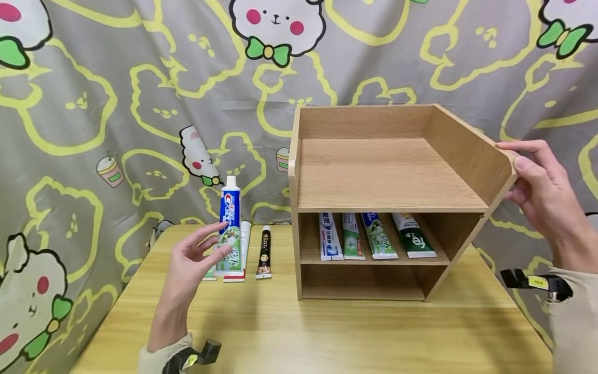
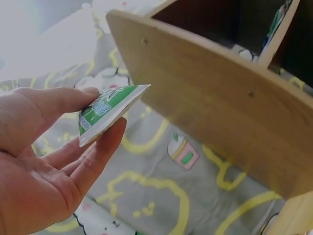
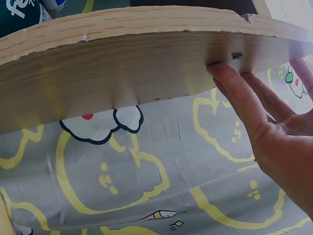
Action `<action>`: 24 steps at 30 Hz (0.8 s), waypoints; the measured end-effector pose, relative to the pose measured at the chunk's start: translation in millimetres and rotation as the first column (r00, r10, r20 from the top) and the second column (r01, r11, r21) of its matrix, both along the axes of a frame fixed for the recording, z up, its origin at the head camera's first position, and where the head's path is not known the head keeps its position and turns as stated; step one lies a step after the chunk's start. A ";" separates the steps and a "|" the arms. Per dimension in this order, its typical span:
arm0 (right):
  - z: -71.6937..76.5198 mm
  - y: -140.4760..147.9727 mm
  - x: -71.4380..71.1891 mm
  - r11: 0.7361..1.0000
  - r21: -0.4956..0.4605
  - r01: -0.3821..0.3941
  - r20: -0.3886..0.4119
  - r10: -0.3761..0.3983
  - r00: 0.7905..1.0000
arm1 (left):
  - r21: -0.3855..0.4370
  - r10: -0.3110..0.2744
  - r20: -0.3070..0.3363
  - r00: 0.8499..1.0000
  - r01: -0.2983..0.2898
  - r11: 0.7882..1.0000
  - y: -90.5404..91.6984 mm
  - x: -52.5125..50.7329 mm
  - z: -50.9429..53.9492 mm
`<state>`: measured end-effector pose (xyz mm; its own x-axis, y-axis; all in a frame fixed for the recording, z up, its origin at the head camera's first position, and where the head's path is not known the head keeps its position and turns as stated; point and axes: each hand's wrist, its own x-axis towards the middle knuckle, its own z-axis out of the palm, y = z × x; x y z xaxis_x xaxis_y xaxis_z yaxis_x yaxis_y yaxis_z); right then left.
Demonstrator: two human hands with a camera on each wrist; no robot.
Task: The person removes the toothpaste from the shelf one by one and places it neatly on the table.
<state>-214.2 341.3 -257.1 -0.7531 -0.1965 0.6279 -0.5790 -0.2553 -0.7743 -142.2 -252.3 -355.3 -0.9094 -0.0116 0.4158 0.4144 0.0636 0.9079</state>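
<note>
The left hand (image 1: 189, 275) pinches a blue and green toothpaste tube (image 1: 230, 234) between thumb and fingers, cap up, left of the wooden shelf (image 1: 364, 171). In the left wrist view the tube's flat end (image 2: 115, 115) sticks out between the thumb and fingers of the left hand (image 2: 58, 156). On the shelf's right side panel rests the right hand (image 1: 544, 192), thumb near its front edge. The right wrist view has the right hand (image 3: 274, 112) with its fingertips touching the panel (image 3: 146, 68). Several tubes, among them a dark green one (image 1: 415, 236), lie side by side in the middle compartment.
A black tube (image 1: 264, 254) lies on the table (image 1: 261, 322) left of the shelf. Beside it, a white and red tube (image 1: 245, 239) is partly hidden behind the held tube. A patterned curtain (image 1: 154, 104) hangs behind the table.
</note>
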 end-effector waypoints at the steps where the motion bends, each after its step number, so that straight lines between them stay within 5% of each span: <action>1: 0.6 0.2 0.7 1.000 0.006 0.009 -0.001 -0.009 1.000 | -0.009 0.016 0.001 1.000 -0.016 1.000 -2.3 -1.7 -1.1; 11: 1.3 -2.2 2.0 0.998 0.042 0.039 -0.025 -0.038 0.999 | -0.086 0.166 0.094 0.982 -0.158 0.984 -30.8 -16.6 -19.1; 24: -2.9 -3.3 1.8 1.000 0.010 0.030 -0.031 -0.030 0.999 | -0.084 0.301 0.108 0.948 -0.293 0.952 -60.2 -38.3 -49.2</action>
